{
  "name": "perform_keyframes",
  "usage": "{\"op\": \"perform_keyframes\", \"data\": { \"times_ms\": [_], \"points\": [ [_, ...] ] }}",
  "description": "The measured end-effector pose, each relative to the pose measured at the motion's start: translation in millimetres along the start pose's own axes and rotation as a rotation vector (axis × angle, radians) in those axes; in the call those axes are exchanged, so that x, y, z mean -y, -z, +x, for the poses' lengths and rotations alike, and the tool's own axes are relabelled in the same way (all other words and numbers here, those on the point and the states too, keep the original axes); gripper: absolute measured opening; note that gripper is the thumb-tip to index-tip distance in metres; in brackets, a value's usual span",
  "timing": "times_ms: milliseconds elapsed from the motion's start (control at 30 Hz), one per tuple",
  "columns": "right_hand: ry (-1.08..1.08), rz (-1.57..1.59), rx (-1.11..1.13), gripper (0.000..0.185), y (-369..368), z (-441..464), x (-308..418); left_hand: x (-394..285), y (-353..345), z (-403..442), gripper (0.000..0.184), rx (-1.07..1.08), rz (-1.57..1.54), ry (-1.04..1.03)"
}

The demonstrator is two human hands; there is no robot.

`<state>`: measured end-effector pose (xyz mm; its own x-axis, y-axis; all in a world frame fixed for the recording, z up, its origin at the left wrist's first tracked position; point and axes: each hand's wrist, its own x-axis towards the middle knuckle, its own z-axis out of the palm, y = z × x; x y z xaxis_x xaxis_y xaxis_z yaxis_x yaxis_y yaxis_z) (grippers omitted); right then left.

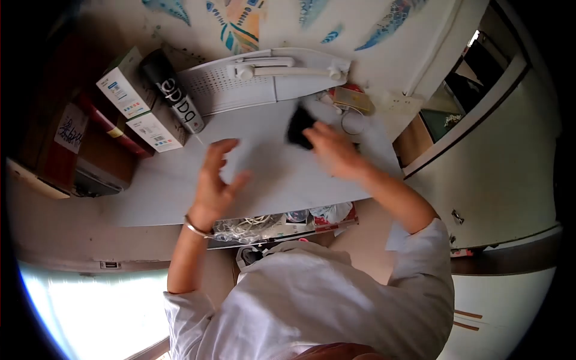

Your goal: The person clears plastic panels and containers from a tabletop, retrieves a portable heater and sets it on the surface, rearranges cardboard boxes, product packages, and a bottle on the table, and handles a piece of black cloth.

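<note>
Head view: the right hand (333,149) has its fingers closed on the near edge of a dark, soft-looking black item (300,127), both blurred; the item is over the right half of the grey desk (252,174), toward the back, and whether it touches the surface I cannot tell. Opposite it, the left hand (217,180) is over the desk's left half with nothing in its grasp, fingers loosely curled and thumb held apart; a bracelet (196,228) circles its wrist. Just beyond the black item, near the back right corner, lie a small yellowish box (353,99) and a thin pale loop (363,125). Along the back edge stands a white perforated panel (213,84) with a folded white arm (279,71) across its upper part. Left of it, a tall black can (161,72) with white lettering leans beside two white cartons (157,133), and further left come brown boxes (111,159) with a red strip between. Below the front edge, an open drawer (282,233) holds tangled pale cables (243,229) and clear plastic. Behind everything rises a wall (282,27) painted with feathers; at the right stands a pale cabinet door (498,174).
</note>
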<state>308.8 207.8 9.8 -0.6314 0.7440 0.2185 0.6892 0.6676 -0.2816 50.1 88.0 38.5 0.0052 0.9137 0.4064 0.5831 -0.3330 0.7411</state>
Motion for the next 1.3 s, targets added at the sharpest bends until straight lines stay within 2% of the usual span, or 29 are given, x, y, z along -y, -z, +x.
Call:
{"op": "perform_keyframes", "data": {
  "times_ms": [33, 67, 133, 200, 233, 300, 333, 367, 500, 600, 633, 667, 700, 733, 767, 800, 867, 933, 1000, 1067, 1167, 1200, 1233, 1267, 1300],
  "points": [
    [0.034, 0.118, 0.046, 0.04, -4, 1, 14, 0, -16, 7, 0.065, 0.059, 0.056, -0.205],
    [0.146, 0.189, 0.015, 0.044, -6, -2, 28, -6, -33, 11, 0.076, 0.128, 0.011, -0.229],
    [0.256, 0.219, 0.065, 0.042, 2, -2, 41, -11, -56, 14, 0.083, 0.262, 0.204, -0.235],
    [0.234, 0.243, 0.037, 0.032, 27, -2, 33, -15, -68, 18, 0.085, 0.351, 0.267, -0.129],
    [0.278, 0.242, -0.061, 0.035, 30, 1, 13, -12, -72, 18, 0.085, 0.351, 0.341, -0.122],
    [0.201, 0.074, -0.311, 0.039, 35, 5, -34, -20, -73, 17, 0.081, 0.401, 0.508, -0.046],
    [0.07, 0.081, -0.274, 0.044, 45, 3, -49, -23, -73, 15, 0.078, 0.425, 0.59, 0.0],
    [0.032, -0.147, -0.323, 0.049, 47, 1, -66, -18, -76, 14, 0.066, 0.377, 0.599, -0.038],
    [-0.057, 0.004, -0.265, 0.05, 49, -2, -92, 6, -77, 45, 0.051, 0.316, 0.639, -0.023],
    [0.032, 0.049, -0.337, 0.05, 51, -8, -76, 53, -86, 88, 0.045, 0.203, 0.614, 0.007],
    [0.066, 0.049, -0.352, 0.049, 50, -10, -71, 72, -98, 103, 0.042, 0.187, 0.629, -0.101],
    [0.078, 0.081, -0.342, 0.048, 52, -12, -63, 54, -107, 109, 0.044, 0.275, 0.599, -0.029],
    [0.095, 0.118, -0.334, 0.047, 55, -14, -54, 44, -119, 107, 0.045, 0.31, 0.557, -0.14],
    [0.113, 0.16, -0.322, 0.046, 57, -16, -46, 26, -132, 98, 0.045, 0.359, 0.538, -0.14],
    [0.133, 0.169, -0.307, 0.046, 58, -19, -42, 11, -141, 83, 0.045, 0.317, 0.552, -0.266],
    [0.147, 0.174, -0.291, 0.046, 59, -24, -40, -1, -147, 74, 0.044, 0.465, 0.493, -0.291],
    [0.157, 0.241, -0.245, 0.046, 62, -36, -32, -36, -132, 42, 0.04, 0.584, 0.416, -0.311],
    [0.181, 0.213, -0.234, 0.045, 59, -49, -28, -34, -117, 4, 0.036, 0.525, 0.346, -0.441],
    [0.185, 0.185, -0.227, 0.044, 57, -61, -28, -24, -81, -22, 0.035, 0.446, 0.319, -0.382],
    [0.207, 0.288, -0.265, 0.041, 52, -71, -34, 4, -27, -36, 0.036, 0.31, 0.375, -0.29],
    [0.145, 0.35, -0.314, 0.043, 50, -95, -40, 58, 61, -69, 0.032, 0.032, 0.645, 0.023],
    [0.123, 0.604, -0.262, 0.045, 49, -106, -44, 106, 92, -94, 0.035, -0.097, 0.784, 0.122],
    [0.103, 0.853, -0.204, 0.047, 49, -121, -48, 141, 131, -113, 0.035, -0.123, 0.762, 0.271],
    [0.086, 1.1, -0.135, 0.05, 50, -132, -53, 165, 155, -131, 0.033, -0.288, 0.7, 0.303],
    [0.349, 1.193, 0.006, 0.054, 47, -143, -58, 162, 165, -132, 0.033, -0.333, 0.613, 0.488]
  ]
}}
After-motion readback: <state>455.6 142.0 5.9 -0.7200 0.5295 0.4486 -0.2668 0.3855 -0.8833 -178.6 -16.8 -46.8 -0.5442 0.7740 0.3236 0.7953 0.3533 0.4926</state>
